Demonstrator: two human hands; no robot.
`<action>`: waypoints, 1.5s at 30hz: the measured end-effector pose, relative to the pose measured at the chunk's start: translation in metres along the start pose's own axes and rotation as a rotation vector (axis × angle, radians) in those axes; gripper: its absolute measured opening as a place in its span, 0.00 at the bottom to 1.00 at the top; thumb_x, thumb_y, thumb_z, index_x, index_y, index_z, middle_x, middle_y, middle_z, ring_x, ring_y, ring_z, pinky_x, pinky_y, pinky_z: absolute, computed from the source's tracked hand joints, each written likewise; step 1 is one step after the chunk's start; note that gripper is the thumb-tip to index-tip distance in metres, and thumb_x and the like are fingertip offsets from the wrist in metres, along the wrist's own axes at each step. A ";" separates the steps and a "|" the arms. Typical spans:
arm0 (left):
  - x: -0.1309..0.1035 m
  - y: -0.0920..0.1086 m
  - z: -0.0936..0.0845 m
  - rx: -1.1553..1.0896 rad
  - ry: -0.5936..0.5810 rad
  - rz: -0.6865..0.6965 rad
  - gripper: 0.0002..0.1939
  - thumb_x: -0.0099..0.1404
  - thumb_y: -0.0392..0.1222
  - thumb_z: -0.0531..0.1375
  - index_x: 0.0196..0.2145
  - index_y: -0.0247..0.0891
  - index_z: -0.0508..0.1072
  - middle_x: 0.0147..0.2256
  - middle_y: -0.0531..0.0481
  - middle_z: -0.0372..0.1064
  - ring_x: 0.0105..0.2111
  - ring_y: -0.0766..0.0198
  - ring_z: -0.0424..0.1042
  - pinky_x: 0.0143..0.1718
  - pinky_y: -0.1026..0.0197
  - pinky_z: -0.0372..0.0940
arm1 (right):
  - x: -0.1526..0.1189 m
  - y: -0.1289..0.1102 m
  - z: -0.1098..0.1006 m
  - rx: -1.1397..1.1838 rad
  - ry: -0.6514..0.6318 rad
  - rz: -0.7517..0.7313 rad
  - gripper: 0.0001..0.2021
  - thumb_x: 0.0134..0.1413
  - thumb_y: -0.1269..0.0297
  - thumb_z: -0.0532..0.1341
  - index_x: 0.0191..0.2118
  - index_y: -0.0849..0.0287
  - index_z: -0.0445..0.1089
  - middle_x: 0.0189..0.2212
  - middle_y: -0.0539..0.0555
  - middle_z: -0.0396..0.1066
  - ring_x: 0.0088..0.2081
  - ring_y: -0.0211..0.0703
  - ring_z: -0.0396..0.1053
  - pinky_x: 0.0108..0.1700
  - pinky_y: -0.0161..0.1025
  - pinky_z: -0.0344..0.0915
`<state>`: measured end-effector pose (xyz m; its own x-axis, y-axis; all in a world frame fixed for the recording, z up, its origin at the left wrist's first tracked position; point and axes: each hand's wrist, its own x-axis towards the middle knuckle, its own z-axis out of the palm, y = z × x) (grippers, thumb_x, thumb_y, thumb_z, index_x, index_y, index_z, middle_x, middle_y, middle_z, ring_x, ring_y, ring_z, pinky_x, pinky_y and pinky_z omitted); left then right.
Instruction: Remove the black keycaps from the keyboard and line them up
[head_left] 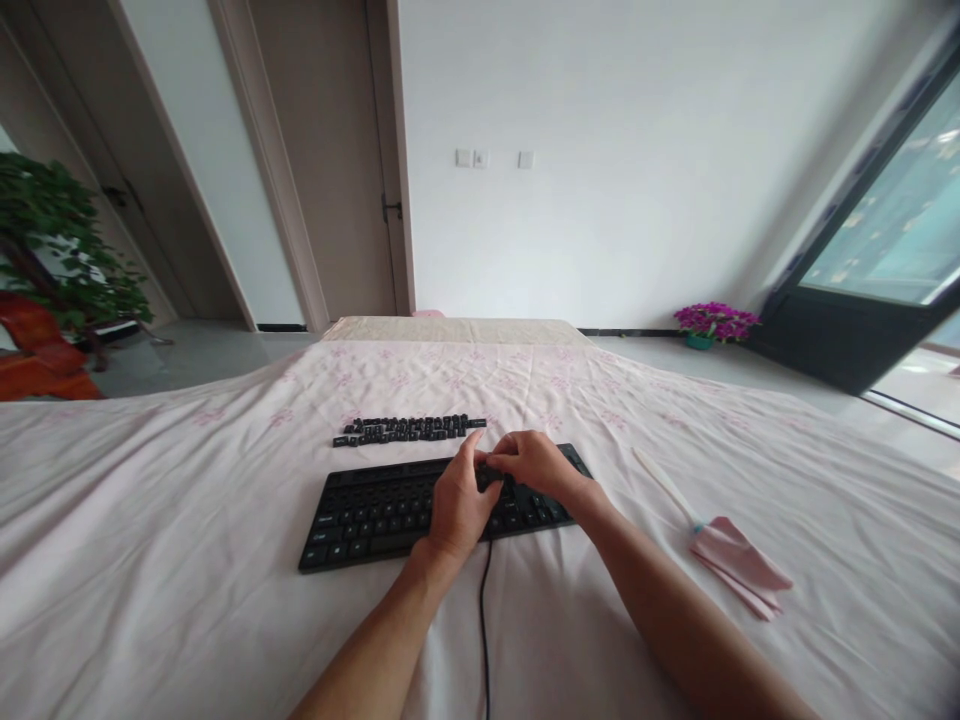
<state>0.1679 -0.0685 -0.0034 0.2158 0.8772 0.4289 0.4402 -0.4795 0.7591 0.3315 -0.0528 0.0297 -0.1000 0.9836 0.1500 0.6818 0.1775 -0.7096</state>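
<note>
A black keyboard [375, 515] lies at a slight slant on the pink-white cloth, its cable running toward me. My left hand [459, 498] rests over its middle right part, thumb and fingers apart, the fingertips near the keys. Just right of it, my right hand [532, 462] is closed in a pinch above the upper keys; whatever is between its fingertips is too small to make out. The hands nearly meet and hide part of the keys. Behind the keyboard, loose black keycaps [409, 430] lie in uneven rows.
On the right lie a pink cloth [739, 565] and a thin pale stick [664, 482] with a blue end. The patterned tablecloth [225, 480] has wrinkles. Beyond are doors, a white wall, a green plant at left and purple flowers [716, 321] at right.
</note>
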 end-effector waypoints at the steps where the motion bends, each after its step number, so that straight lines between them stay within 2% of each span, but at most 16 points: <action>1: 0.000 0.000 0.001 -0.005 0.002 0.008 0.37 0.55 0.33 0.61 0.60 0.45 0.53 0.44 0.51 0.71 0.45 0.61 0.70 0.50 0.57 0.64 | 0.000 0.004 0.003 0.009 -0.026 0.006 0.08 0.47 0.60 0.64 0.28 0.59 0.76 0.17 0.49 0.71 0.18 0.34 0.65 0.19 0.30 0.54; 4: -0.001 0.000 0.002 -0.004 0.008 0.029 0.37 0.56 0.32 0.60 0.61 0.44 0.52 0.45 0.50 0.71 0.46 0.62 0.70 0.51 0.58 0.63 | 0.003 0.014 0.009 0.048 -0.065 0.037 0.07 0.46 0.60 0.65 0.29 0.59 0.76 0.16 0.48 0.70 0.17 0.34 0.64 0.18 0.29 0.54; 7: 0.002 0.003 -0.003 0.021 0.038 0.054 0.37 0.56 0.32 0.60 0.61 0.44 0.52 0.48 0.48 0.69 0.48 0.61 0.69 0.53 0.57 0.62 | 0.013 0.022 0.007 0.072 -0.030 0.063 0.07 0.46 0.62 0.64 0.28 0.60 0.75 0.15 0.47 0.69 0.16 0.34 0.64 0.18 0.29 0.54; 10: 0.013 0.004 -0.023 0.072 0.112 0.034 0.33 0.57 0.35 0.60 0.59 0.44 0.56 0.49 0.48 0.69 0.49 0.59 0.68 0.53 0.55 0.62 | 0.030 0.025 -0.001 0.015 0.052 0.123 0.09 0.46 0.60 0.64 0.28 0.61 0.75 0.13 0.47 0.68 0.17 0.34 0.65 0.19 0.29 0.55; 13: 0.028 -0.003 -0.053 0.071 0.168 -0.052 0.25 0.60 0.37 0.58 0.56 0.44 0.61 0.47 0.48 0.71 0.46 0.60 0.71 0.49 0.57 0.65 | 0.049 0.024 -0.006 -0.105 0.042 0.223 0.09 0.47 0.60 0.63 0.30 0.61 0.76 0.13 0.48 0.68 0.18 0.35 0.67 0.21 0.29 0.56; 19: 0.042 -0.051 -0.118 0.184 0.162 -0.172 0.19 0.60 0.41 0.57 0.51 0.44 0.67 0.43 0.50 0.74 0.43 0.60 0.73 0.45 0.59 0.66 | 0.076 0.023 0.006 -0.174 -0.013 0.280 0.08 0.46 0.64 0.62 0.28 0.61 0.77 0.18 0.51 0.73 0.20 0.34 0.69 0.23 0.28 0.57; 23: 0.033 -0.083 -0.150 0.262 0.170 -0.230 0.19 0.60 0.44 0.56 0.50 0.46 0.67 0.43 0.52 0.74 0.42 0.61 0.73 0.43 0.61 0.67 | 0.083 0.025 0.018 -0.204 -0.015 0.311 0.08 0.47 0.63 0.61 0.29 0.60 0.77 0.18 0.51 0.72 0.20 0.34 0.68 0.24 0.29 0.57; 26: 0.021 -0.099 -0.166 0.297 0.194 -0.268 0.18 0.60 0.45 0.55 0.49 0.47 0.68 0.42 0.54 0.74 0.42 0.61 0.73 0.42 0.63 0.66 | 0.087 0.027 0.025 -0.220 -0.025 0.330 0.08 0.47 0.63 0.61 0.29 0.60 0.77 0.19 0.51 0.73 0.20 0.35 0.68 0.25 0.29 0.58; 30: 0.006 -0.117 -0.176 0.268 0.227 -0.336 0.17 0.59 0.46 0.55 0.47 0.46 0.70 0.40 0.54 0.75 0.40 0.61 0.74 0.41 0.63 0.67 | 0.088 0.028 0.027 -0.260 -0.009 0.342 0.08 0.47 0.64 0.61 0.29 0.59 0.77 0.20 0.51 0.73 0.22 0.36 0.68 0.26 0.30 0.58; 36: -0.004 -0.140 -0.174 0.145 0.275 -0.416 0.18 0.58 0.48 0.56 0.46 0.44 0.72 0.40 0.50 0.76 0.40 0.59 0.75 0.41 0.62 0.67 | 0.086 0.023 0.025 -0.324 0.045 0.358 0.08 0.45 0.64 0.61 0.28 0.59 0.77 0.21 0.53 0.73 0.25 0.38 0.69 0.27 0.31 0.56; 41: -0.009 -0.146 -0.173 0.134 0.284 -0.459 0.19 0.57 0.51 0.57 0.45 0.43 0.74 0.40 0.49 0.76 0.40 0.57 0.74 0.42 0.60 0.67 | 0.086 0.022 0.024 -0.321 0.052 0.357 0.09 0.45 0.62 0.62 0.24 0.60 0.76 0.21 0.54 0.73 0.26 0.39 0.69 0.27 0.32 0.57; 45: -0.012 -0.148 -0.173 0.121 0.296 -0.434 0.20 0.57 0.53 0.57 0.44 0.42 0.74 0.41 0.48 0.76 0.41 0.56 0.74 0.43 0.59 0.67 | 0.083 0.020 0.019 -0.279 0.059 0.355 0.14 0.50 0.58 0.59 0.23 0.61 0.75 0.21 0.54 0.73 0.24 0.38 0.69 0.28 0.31 0.58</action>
<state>-0.0503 -0.0125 -0.0362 -0.2551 0.9412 0.2214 0.5358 -0.0530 0.8427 0.3226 0.0326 0.0150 0.2115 0.9771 -0.0245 0.8363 -0.1939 -0.5129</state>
